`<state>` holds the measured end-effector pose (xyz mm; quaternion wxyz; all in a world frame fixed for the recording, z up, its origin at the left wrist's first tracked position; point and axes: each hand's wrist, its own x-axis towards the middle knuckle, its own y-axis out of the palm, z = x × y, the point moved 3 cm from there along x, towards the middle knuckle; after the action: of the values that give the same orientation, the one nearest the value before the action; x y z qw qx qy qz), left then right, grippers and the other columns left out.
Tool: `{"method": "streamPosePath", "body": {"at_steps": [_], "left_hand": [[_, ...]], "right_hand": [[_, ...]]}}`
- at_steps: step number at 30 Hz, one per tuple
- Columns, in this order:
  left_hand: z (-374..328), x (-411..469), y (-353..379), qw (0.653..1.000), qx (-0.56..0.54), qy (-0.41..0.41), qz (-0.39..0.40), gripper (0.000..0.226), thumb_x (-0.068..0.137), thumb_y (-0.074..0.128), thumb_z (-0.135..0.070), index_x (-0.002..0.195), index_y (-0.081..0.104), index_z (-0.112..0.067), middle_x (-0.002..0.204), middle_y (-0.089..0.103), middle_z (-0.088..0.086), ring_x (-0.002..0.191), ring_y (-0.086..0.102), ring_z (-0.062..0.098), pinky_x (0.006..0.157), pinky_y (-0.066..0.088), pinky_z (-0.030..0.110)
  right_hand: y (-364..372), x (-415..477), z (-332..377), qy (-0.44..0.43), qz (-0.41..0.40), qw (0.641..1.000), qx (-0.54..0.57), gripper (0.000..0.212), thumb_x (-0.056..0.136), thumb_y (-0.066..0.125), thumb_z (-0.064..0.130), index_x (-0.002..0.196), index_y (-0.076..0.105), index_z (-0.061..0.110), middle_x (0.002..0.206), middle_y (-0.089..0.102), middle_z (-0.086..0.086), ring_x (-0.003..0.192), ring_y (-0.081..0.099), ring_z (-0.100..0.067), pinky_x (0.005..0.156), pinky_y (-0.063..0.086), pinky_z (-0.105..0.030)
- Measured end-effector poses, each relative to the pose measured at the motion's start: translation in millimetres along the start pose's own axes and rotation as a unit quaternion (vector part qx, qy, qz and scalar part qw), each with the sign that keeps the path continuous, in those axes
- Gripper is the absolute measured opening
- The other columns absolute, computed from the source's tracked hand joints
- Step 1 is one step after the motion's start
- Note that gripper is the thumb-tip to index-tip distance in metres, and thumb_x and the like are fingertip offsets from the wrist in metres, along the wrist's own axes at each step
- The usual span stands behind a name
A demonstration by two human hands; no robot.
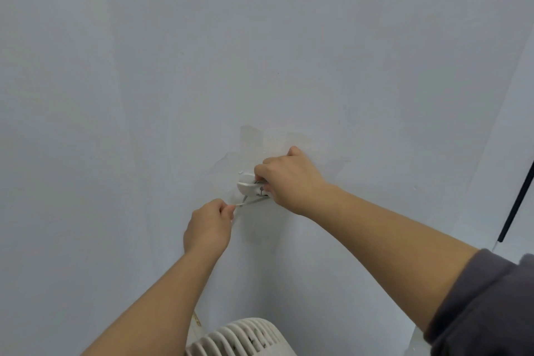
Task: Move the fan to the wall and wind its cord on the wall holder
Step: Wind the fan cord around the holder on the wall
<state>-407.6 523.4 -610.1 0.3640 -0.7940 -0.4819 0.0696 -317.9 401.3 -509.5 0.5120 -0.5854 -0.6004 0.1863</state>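
A white fan [242, 338] stands at the bottom of the view, right below the pale wall [260, 52]. A small white wall holder [248, 183] is fixed to the wall at mid height. A thin white cord [245, 202] runs taut from the holder down-left. My left hand [209, 225] pinches that cord just below and left of the holder. My right hand [289, 178] rests on the holder's right side, fingers closed on the cord at the holder. How many turns lie on the holder is hidden by the fingers.
Patches of peeled or repaired paint [274, 141] surround the holder. A dark vertical strip [517, 202] stands at the right edge beside a lighter adjoining surface. A grey sleeve [485, 306] covers my right upper arm.
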Motion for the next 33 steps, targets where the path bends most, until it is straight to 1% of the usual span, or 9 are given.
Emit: {"method": "streamPosePath", "body": {"at_steps": [3, 7, 14, 19, 23, 28, 31, 33], "left_hand": [[-2.7, 2.9, -1.9, 1.000, 0.004, 0.006, -0.021, 0.031, 0.098, 0.045, -0.037, 0.078, 0.060, -0.018, 0.068, 0.056, -0.002, 0.065, 0.052, 0.021, 0.056, 0.036, 0.028], [-7.7, 7.1, -1.6, 0.999, -0.015, -0.002, -0.049, 0.030, 0.097, 0.046, -0.037, 0.080, 0.061, -0.017, 0.070, 0.057, -0.001, 0.068, 0.054, 0.024, 0.058, 0.038, 0.030], [-17.7, 7.7, -4.3, 0.993, -0.056, 0.010, -0.104, 0.029, 0.097, 0.047, -0.036, 0.079, 0.059, -0.017, 0.066, 0.055, -0.001, 0.062, 0.049, 0.022, 0.055, 0.035, 0.030], [-22.8, 9.0, -5.2, 0.988, -0.096, 0.013, -0.123, 0.024, 0.096, 0.052, -0.033, 0.080, 0.061, -0.017, 0.068, 0.056, -0.002, 0.068, 0.052, 0.024, 0.057, 0.036, 0.030], [-25.1, 9.4, -7.2, 0.983, -0.127, 0.010, -0.136, 0.023, 0.094, 0.054, -0.033, 0.081, 0.062, -0.017, 0.069, 0.056, -0.003, 0.070, 0.053, 0.023, 0.058, 0.036, 0.030], [-28.0, 11.3, -7.6, 0.983, -0.129, 0.012, -0.133, 0.023, 0.095, 0.054, -0.033, 0.082, 0.061, -0.016, 0.069, 0.056, -0.004, 0.070, 0.053, 0.022, 0.057, 0.037, 0.030], [-31.0, 11.2, -8.2, 0.981, -0.138, 0.016, -0.138, 0.022, 0.095, 0.054, -0.031, 0.083, 0.061, -0.015, 0.069, 0.056, -0.004, 0.068, 0.052, 0.020, 0.054, 0.035, 0.029], [-32.2, 9.8, -9.2, 0.979, -0.143, 0.024, -0.141, 0.022, 0.095, 0.054, -0.032, 0.083, 0.062, -0.015, 0.070, 0.057, -0.004, 0.069, 0.053, 0.021, 0.056, 0.037, 0.030]], "right_hand": [[0.5, 0.4, 0.1, 0.003, 0.003, 1.000, 0.012, 0.013, 0.090, 0.054, 0.015, 0.099, 0.056, 0.024, 0.083, 0.046, 0.007, 0.069, 0.042, -0.018, 0.073, 0.020, -0.030], [2.5, -1.1, 1.4, 0.011, -0.005, 0.999, 0.030, 0.013, 0.089, 0.055, 0.013, 0.095, 0.057, 0.024, 0.080, 0.045, 0.008, 0.067, 0.044, -0.018, 0.073, 0.021, -0.030], [4.0, -3.3, 3.5, 0.021, -0.014, 0.999, 0.038, 0.013, 0.088, 0.055, 0.011, 0.088, 0.052, 0.024, 0.080, 0.047, 0.007, 0.067, 0.045, -0.019, 0.072, 0.020, -0.030], [4.9, -4.1, 4.2, 0.027, -0.019, 0.999, 0.035, 0.017, 0.088, 0.055, 0.012, 0.082, 0.045, 0.025, 0.080, 0.048, 0.006, 0.067, 0.046, -0.019, 0.072, 0.019, -0.030], [5.0, -3.8, 4.2, 0.027, -0.019, 0.999, 0.038, 0.017, 0.088, 0.056, 0.013, 0.082, 0.045, 0.024, 0.080, 0.050, 0.006, 0.068, 0.048, -0.019, 0.072, 0.019, -0.030], [4.7, -4.9, 5.3, 0.024, -0.021, 0.999, 0.038, 0.017, 0.088, 0.054, 0.011, 0.081, 0.045, 0.023, 0.079, 0.050, 0.006, 0.067, 0.047, -0.019, 0.072, 0.019, -0.030], [4.8, -4.8, 5.3, 0.023, -0.021, 0.999, 0.037, 0.015, 0.088, 0.054, 0.011, 0.083, 0.048, 0.024, 0.082, 0.054, 0.006, 0.070, 0.050, -0.019, 0.073, 0.020, -0.031], [5.0, -4.6, 5.1, 0.023, -0.022, 0.999, 0.037, 0.015, 0.088, 0.054, 0.011, 0.083, 0.048, 0.024, 0.082, 0.054, 0.006, 0.069, 0.050, -0.019, 0.073, 0.020, -0.031]]}}
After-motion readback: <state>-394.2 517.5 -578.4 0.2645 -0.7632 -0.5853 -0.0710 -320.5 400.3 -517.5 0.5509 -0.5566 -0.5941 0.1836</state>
